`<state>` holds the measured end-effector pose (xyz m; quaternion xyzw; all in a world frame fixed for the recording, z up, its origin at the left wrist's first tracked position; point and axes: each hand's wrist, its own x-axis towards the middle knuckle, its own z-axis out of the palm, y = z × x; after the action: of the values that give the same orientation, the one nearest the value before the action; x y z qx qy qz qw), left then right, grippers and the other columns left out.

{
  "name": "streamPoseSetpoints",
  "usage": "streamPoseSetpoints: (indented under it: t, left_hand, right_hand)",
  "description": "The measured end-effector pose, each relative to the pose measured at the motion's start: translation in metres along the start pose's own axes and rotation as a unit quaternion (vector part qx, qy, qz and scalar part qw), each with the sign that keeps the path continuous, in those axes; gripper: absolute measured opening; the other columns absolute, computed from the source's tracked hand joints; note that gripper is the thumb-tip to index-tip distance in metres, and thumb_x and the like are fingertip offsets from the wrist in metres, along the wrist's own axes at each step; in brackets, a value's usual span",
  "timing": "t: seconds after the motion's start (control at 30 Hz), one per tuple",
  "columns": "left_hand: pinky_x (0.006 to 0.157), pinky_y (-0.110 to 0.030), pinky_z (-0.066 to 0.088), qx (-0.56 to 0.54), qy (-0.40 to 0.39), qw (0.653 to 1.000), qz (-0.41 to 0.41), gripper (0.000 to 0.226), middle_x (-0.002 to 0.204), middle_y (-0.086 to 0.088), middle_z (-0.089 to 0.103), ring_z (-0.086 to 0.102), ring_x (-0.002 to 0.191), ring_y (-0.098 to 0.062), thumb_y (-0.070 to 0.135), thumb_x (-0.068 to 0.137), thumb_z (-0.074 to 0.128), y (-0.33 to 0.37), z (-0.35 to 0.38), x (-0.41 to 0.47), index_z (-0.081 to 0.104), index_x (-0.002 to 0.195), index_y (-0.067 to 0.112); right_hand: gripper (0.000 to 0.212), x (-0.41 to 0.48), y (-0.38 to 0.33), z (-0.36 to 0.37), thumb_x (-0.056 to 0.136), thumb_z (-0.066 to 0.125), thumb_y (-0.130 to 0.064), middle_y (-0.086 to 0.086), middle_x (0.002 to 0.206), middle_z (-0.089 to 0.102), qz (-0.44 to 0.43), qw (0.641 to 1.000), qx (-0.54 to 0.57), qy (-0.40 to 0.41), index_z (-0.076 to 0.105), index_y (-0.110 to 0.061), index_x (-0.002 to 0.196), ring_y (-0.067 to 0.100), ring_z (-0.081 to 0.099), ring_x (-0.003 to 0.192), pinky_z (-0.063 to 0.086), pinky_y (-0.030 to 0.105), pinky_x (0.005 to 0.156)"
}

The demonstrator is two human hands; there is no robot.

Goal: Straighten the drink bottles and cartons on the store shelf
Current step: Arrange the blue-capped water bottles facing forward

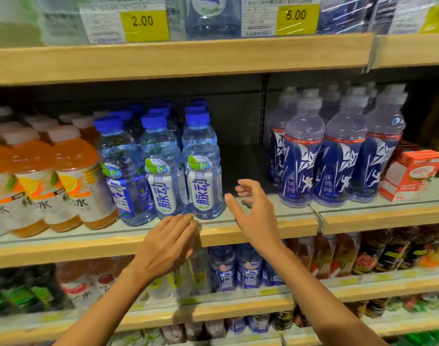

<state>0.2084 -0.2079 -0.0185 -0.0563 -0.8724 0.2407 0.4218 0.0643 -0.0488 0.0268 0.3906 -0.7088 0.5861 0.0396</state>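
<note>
Three blue-capped bottles (163,168) stand upright at the shelf (275,222) front, beside orange drinks (71,178). The left hand (167,242), fingers together and flat, seems to touch the rightmost one's base. The right hand (253,211) hovers beside it, fingers spread, holding nothing.

Both bare forearms are raised forward. The left hand (166,242) is held flat, palm down, fingers extended together. The right hand (253,211) is held higher, loosely cupped, with fingers curled and nothing grasped.
</note>
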Motion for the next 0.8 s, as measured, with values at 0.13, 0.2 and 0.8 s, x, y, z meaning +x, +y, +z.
streamPoseSetpoints:
  t: [0.13, 0.2, 0.8]
  left_hand:
    - [0.088, -0.038, 0.040, 0.032, -0.010, 0.999, 0.038, 0.037, 0.107, -0.015, 0.072, 0.071, 0.090, -0.029, 0.025, 0.101, 0.030, -0.007, 0.011, -0.011, 0.056, 0.115, 0.004]
    - [0.088, -0.038, 0.041, 0.045, -0.004, 0.998, 0.046, 0.036, 0.108, -0.014, 0.072, 0.071, 0.091, -0.028, 0.025, 0.100, 0.030, -0.006, 0.015, -0.014, 0.053, 0.118, 0.004]
    - [0.062, -0.038, 0.052, -0.115, -0.118, 0.981, -0.103, 0.024, 0.095, -0.012, 0.066, 0.063, 0.077, -0.028, 0.019, 0.090, 0.051, 0.004, -0.030, 0.013, 0.065, 0.096, 0.001]
  right_hand:
    - [0.063, 0.011, -0.004, 0.031, 0.080, 0.070, -0.045, -0.004, 0.122, 0.053, 0.044, 0.997, 0.032, -0.059, 0.042, -0.017, 0.129, 0.010, 0.053, 0.112, 0.045, 0.024, 0.092]
    - [0.064, 0.017, -0.005, 0.042, 0.077, 0.073, -0.048, -0.001, 0.123, 0.055, 0.055, 0.995, 0.053, -0.070, 0.043, -0.018, 0.125, 0.013, 0.056, 0.112, 0.048, 0.027, 0.088]
    - [0.038, 0.024, -0.027, 0.013, 0.072, 0.079, -0.028, -0.012, 0.079, 0.063, 0.052, 0.993, 0.104, -0.023, 0.054, -0.014, 0.096, -0.011, 0.060, 0.062, 0.043, 0.007, 0.052]
